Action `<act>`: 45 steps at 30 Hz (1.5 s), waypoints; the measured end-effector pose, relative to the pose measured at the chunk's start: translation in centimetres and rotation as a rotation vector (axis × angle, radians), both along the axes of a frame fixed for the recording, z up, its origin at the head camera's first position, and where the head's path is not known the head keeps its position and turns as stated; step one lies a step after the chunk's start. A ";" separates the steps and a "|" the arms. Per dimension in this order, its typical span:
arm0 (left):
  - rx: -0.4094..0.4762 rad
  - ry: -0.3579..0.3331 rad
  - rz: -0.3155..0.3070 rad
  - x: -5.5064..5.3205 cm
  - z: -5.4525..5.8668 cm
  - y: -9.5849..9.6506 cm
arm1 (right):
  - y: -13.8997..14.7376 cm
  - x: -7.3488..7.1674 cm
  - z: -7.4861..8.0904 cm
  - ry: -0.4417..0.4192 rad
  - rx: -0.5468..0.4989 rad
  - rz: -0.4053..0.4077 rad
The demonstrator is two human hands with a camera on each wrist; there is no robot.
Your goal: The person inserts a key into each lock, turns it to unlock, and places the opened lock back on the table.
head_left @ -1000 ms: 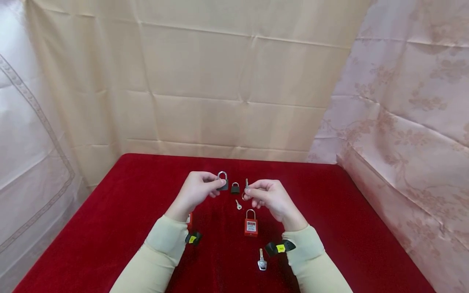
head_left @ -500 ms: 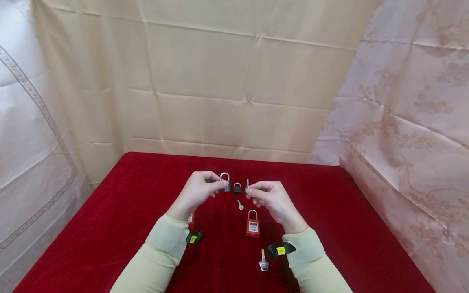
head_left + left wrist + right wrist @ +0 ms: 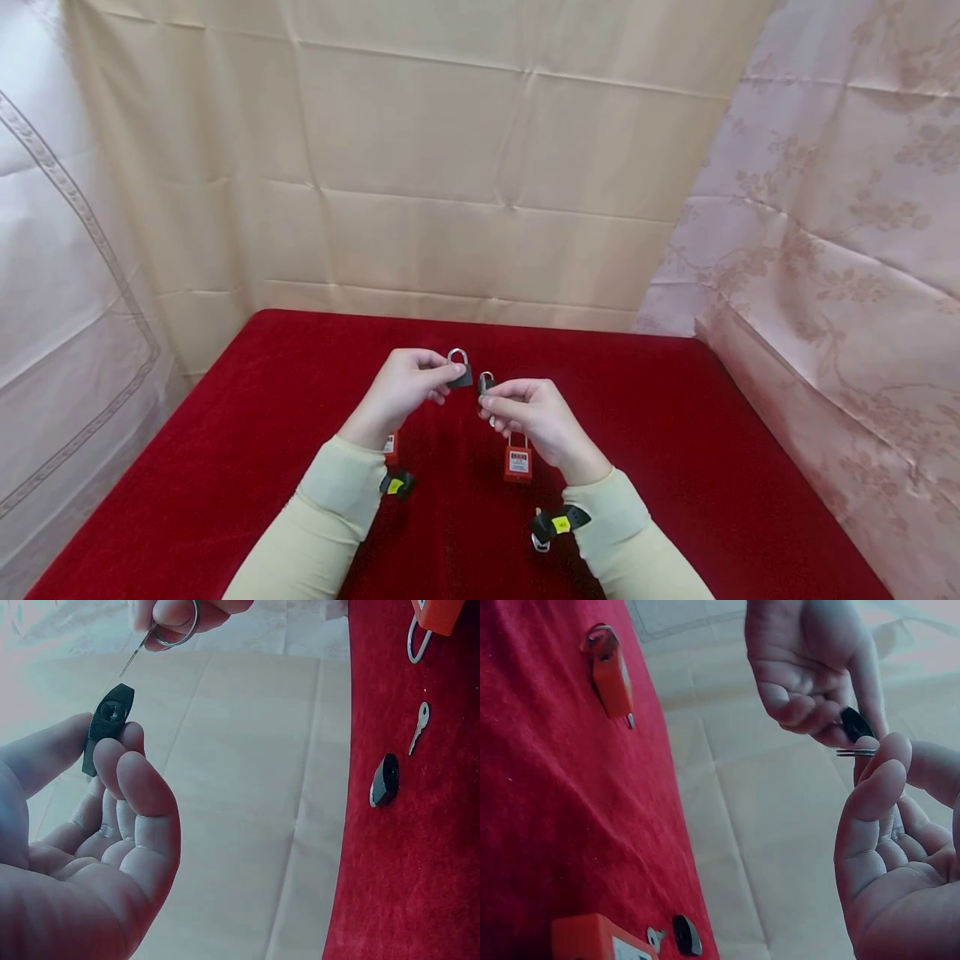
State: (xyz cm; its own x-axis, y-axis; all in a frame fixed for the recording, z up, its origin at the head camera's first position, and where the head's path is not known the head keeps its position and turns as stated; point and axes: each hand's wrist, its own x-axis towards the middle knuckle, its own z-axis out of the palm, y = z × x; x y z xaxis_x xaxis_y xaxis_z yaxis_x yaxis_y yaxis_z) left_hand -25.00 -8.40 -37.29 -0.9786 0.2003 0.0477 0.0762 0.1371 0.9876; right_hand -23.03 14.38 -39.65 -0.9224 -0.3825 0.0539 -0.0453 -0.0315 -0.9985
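Observation:
My left hand [image 3: 401, 387] pinches a dark padlock [image 3: 462, 377] between thumb and fingers, its silver shackle upward in the head view. Its keyhole side [image 3: 112, 712] faces the left wrist camera. Between thumb and forefinger, my right hand [image 3: 542, 417] pinches a thin key [image 3: 135, 658] on a metal ring [image 3: 196, 616]. The key's tip points at the padlock, a small gap apart. Two thin parallel metal edges [image 3: 847, 753] stick out from the right fingertips in the right wrist view. The rest of the key is covered by fingers.
On the red cloth lie a smaller dark padlock [image 3: 388, 780] and a small loose key [image 3: 421, 724]. A red padlock [image 3: 517, 464] lies nearer me, another [image 3: 611, 679] beside my left wrist. A silver key [image 3: 540, 546] is partly hidden under the right wrist camera [image 3: 555, 523].
My right hand has moved left with the key, toward the padlock, and its key now overlaps the smaller padlock in the head view. My left hand stays nearly in place, the padlock tilting slightly.

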 end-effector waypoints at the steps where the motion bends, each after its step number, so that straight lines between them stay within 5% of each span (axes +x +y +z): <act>1: 0.005 -0.003 0.004 0.0 0.0 0.0 | -0.1 0.1 -0.1 0.003 0.011 0.007; 17: -0.003 -0.018 0.001 0.0 0.0 -0.1 | -1.8 0.9 -1.1 -0.003 0.100 0.107; 45: 0.009 -0.003 -0.030 0.3 0.1 0.3 | -1.8 0.5 -1.2 -0.012 0.045 0.046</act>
State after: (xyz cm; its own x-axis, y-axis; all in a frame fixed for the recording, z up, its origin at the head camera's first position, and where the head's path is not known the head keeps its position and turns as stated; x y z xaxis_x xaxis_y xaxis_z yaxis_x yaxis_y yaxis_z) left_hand -24.75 -8.11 -37.20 -0.9724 0.2287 0.0472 0.0775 0.1256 0.9891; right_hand -22.52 12.54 -40.89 -0.9042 -0.4264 0.0243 -0.0325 0.0120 -0.9994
